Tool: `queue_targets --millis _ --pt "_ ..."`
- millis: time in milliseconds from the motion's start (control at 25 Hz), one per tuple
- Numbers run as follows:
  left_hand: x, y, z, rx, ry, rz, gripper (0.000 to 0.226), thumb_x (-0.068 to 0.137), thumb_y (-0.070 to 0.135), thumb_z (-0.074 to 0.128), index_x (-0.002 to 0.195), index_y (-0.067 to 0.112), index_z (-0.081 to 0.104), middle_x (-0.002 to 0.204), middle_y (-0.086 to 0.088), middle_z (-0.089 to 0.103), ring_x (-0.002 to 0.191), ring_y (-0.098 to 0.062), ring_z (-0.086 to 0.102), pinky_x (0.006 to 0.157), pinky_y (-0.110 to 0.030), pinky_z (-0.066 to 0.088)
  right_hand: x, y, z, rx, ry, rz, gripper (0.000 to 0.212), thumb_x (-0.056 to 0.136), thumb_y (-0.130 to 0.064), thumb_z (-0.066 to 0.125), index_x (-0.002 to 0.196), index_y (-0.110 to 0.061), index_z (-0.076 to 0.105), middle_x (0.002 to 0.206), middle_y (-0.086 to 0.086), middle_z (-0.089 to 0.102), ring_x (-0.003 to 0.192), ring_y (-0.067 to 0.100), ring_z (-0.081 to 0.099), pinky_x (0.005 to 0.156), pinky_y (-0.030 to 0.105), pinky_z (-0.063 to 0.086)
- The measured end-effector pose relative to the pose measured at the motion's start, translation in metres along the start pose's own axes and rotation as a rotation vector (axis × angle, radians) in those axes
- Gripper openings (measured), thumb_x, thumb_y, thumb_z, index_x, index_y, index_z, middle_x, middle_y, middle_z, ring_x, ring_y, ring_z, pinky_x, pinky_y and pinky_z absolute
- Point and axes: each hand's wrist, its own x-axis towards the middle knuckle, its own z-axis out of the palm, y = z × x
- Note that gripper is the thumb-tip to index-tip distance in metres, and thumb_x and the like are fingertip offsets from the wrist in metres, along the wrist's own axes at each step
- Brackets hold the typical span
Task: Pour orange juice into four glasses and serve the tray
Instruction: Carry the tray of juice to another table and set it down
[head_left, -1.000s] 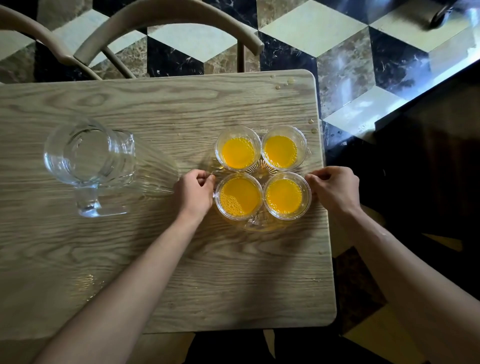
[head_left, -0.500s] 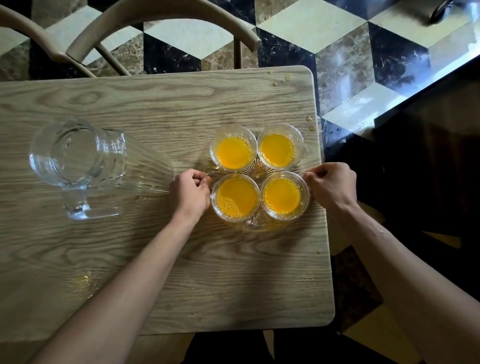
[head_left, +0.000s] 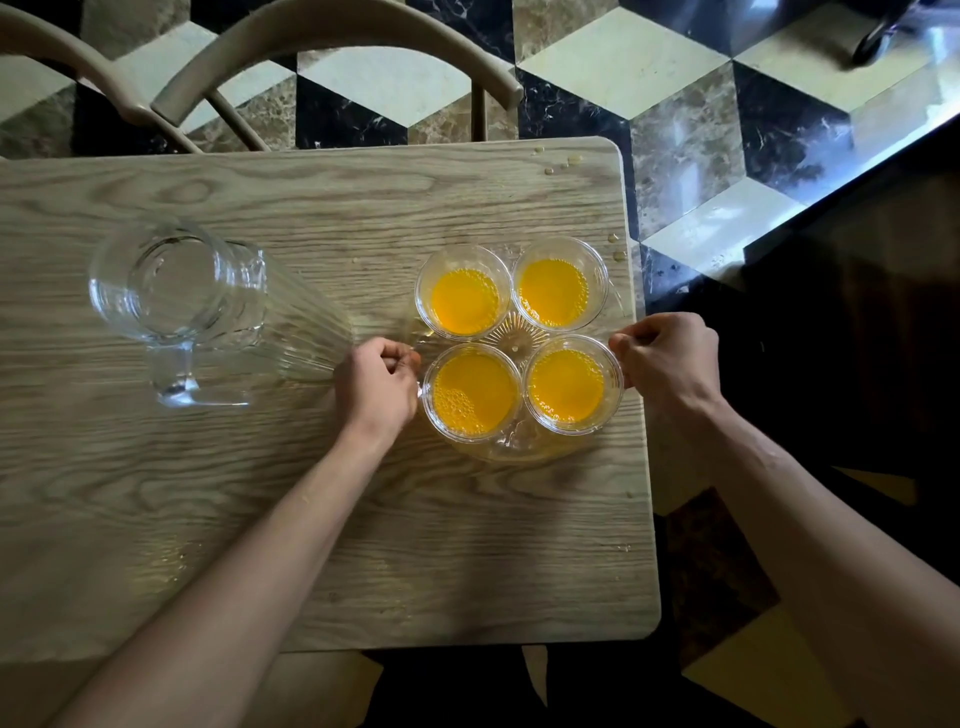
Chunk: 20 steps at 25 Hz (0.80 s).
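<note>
An empty glass pitcher (head_left: 176, 291) stands at the left of the wooden table (head_left: 260, 493). The left hand (head_left: 376, 387) and the right hand (head_left: 670, 358) pinch opposite edges of the clear glass tray (head_left: 514, 340) with curled fingers. It carries four glasses of orange juice (head_left: 465, 301) near the table's right edge.

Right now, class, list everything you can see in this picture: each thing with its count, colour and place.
glasses: four, clear, filled with orange juice, on the tray, two by two
tray: one, clear glass, right part of the table
jug: one, clear, empty, left on the table
table: one, pale wood, a few drops near its right edge
chairs: two, beige, behind the table
floor: black, cream and brown tiles
left hand: grips the tray's left edge
right hand: grips the tray's right edge
</note>
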Motion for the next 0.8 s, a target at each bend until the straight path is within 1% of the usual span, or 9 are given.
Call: queue_targets --millis 120,160,240,320,400,520,640,720,800 --pt "-0.013 0.001 -0.004 -0.009 -0.005 0.004 0.011 0.095 0.016 0.072 0.084 0.018 0.07 0.064 0.008 0.064 0.052 -0.012 0.059 0.059 -0.026 0.048 -0.005 0.001 -0.004 0.011 -0.009 -0.006 0.01 0.091 -0.016 0.077 0.088 -0.007 0.08 0.067 0.004 0.074 0.055 0.015 0.073 0.059 0.033 0.065" --pt "-0.019 0.0 -0.006 -0.013 -0.003 -0.001 0.011 0.095 0.015 0.071 0.084 0.018 0.07 0.064 0.008 0.064 0.052 -0.01 0.059 0.057 -0.024 0.046 -0.007 0.002 -0.006 0.01 -0.013 -0.011 0.01 0.09 -0.016 0.078 0.088 -0.007 0.081 0.066 0.004 0.074 0.054 0.014 0.073 0.058 0.032 0.064" --pt "-0.03 0.0 -0.009 -0.027 0.012 -0.012 0.012 0.095 0.015 0.071 0.084 0.019 0.069 0.065 0.008 0.064 0.053 -0.01 0.06 0.056 -0.024 0.046 -0.008 0.003 -0.01 -0.015 -0.029 -0.037 0.01 0.091 -0.016 0.077 0.087 -0.007 0.081 0.063 0.002 0.073 0.047 0.006 0.069 0.05 0.023 0.059" --pt "-0.041 -0.002 -0.01 -0.028 0.036 -0.026 0.013 0.094 0.016 0.073 0.082 0.021 0.068 0.068 0.006 0.066 0.062 -0.017 0.065 0.062 -0.026 0.049 -0.011 0.005 -0.013 -0.034 -0.055 -0.067 0.01 0.091 -0.017 0.076 0.087 -0.009 0.08 0.062 0.0 0.072 0.042 0.001 0.065 0.044 0.017 0.053" --pt "-0.056 -0.005 -0.011 -0.018 0.074 -0.043 0.016 0.093 0.013 0.074 0.081 0.022 0.068 0.071 0.004 0.067 0.066 -0.018 0.064 0.064 -0.025 0.047 -0.014 0.007 -0.016 -0.035 -0.083 -0.089 0.01 0.092 -0.018 0.076 0.09 -0.008 0.079 0.065 0.001 0.072 0.043 0.003 0.065 0.042 0.018 0.054" --pt "-0.081 -0.008 -0.009 -0.034 0.119 -0.073 0.016 0.093 0.01 0.073 0.082 0.021 0.067 0.074 0.003 0.067 0.063 -0.011 0.059 0.061 -0.023 0.042 -0.019 0.01 -0.022 -0.048 -0.123 -0.12 0.01 0.093 -0.017 0.075 0.092 -0.007 0.079 0.067 0.0 0.072 0.042 0.002 0.065 0.041 0.016 0.053" --pt "-0.105 -0.016 -0.007 -0.047 0.178 -0.098 0.014 0.093 0.014 0.074 0.083 0.021 0.067 0.075 0.002 0.068 0.069 -0.015 0.06 0.067 -0.024 0.042 -0.026 0.013 -0.026 -0.056 -0.168 -0.162 0.007 0.092 -0.013 0.074 0.089 -0.008 0.078 0.064 -0.002 0.069 0.038 -0.006 0.06 0.036 0.01 0.045" --pt "-0.119 -0.024 -0.006 -0.057 0.207 -0.123 0.016 0.092 0.016 0.076 0.081 0.022 0.066 0.072 0.005 0.066 0.073 -0.018 0.064 0.069 -0.027 0.045 -0.032 0.014 -0.027 -0.069 -0.18 -0.186 0.006 0.091 -0.009 0.074 0.087 -0.008 0.079 0.064 -0.001 0.07 0.038 -0.004 0.061 0.037 0.012 0.047" --pt "-0.131 -0.034 -0.004 -0.082 0.219 -0.145 0.019 0.091 0.017 0.077 0.078 0.024 0.065 0.073 0.003 0.068 0.078 -0.026 0.071 0.071 -0.031 0.052 -0.038 0.017 -0.026 -0.099 -0.186 -0.215 0.01 0.089 -0.006 0.074 0.086 -0.011 0.081 0.065 -0.001 0.073 0.041 0.0 0.064 0.042 0.017 0.053"
